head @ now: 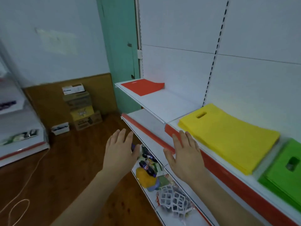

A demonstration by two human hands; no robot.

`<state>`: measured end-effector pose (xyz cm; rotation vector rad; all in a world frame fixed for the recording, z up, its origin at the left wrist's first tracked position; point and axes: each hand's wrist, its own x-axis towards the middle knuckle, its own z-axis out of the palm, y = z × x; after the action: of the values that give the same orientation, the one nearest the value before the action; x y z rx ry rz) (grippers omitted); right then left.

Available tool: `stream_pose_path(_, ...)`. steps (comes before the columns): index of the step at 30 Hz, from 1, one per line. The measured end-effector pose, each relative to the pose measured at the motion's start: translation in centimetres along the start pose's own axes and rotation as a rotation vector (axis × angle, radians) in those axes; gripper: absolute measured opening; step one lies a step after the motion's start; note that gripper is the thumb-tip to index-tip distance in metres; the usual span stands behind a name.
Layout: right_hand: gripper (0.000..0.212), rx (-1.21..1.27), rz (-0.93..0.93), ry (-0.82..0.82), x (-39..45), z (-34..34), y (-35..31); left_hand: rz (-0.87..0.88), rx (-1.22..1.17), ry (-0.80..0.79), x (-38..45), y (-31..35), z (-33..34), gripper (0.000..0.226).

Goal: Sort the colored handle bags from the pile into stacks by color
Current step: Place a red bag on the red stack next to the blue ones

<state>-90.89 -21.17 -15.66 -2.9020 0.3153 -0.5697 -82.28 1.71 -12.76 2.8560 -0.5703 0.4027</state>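
- The upper shelf runs from the far left corner toward the near right, with a red strip along its front edge; all three bag stacks in view lie on it, and no unsorted pile is in view.
- The yellow stack is the largest thing on it, lying flat in the middle of the shelf. Its long axis runs along the shelf and its handle cut-outs face the back panel. Its near left corner sits close to the front edge.
- The green stack lies just beside the yellow one toward the near right end, partly cut off by the frame edge, handle hole up.
- The red stack lies alone at the far left corner of the shelf, well apart from the other two and from both hands.
- The right hand hovers in front of the shelf's front edge, fingers straight and spread, a wide grip holding nothing. It is the nearer hand to the yellow stack, which lies up and to its right.
- The left hand hovers beside it over the lower shelf, also flat, spread and empty, farther from every stack.
- My reading: with both hands empty, the next bag must come from outside the frame, and the right hand is better placed to lay anything on yellow or green.
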Motion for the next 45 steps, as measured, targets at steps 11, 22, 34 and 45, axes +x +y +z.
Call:
stream_pose_path(11, 0.078, -0.049, -0.043, -0.042, 14.0, 6.0, -3.4, -0.078, -0.022, 0.011, 12.6, -7.6, 2.6, 0.063)
stream_pose_path(22, 0.093, -0.081, 0.092, -0.025, 28.0, 12.4, -11.1, 0.036, -0.092, 0.009, 28.6, -18.8, 5.8, 0.064)
stream_pose_path(34, 0.083, -0.141, 0.267, -0.011, 39.9, 18.3, -11.0, 0.165, -0.155, -0.047, 44.5, -23.0, 11.2, 0.063)
stream_pose_path(45, 0.088, -0.161, 0.489, -0.032, 52.2, 22.2, -7.6, 0.315, -0.082, -0.098, 61.9, -21.8, 17.8, 0.072)
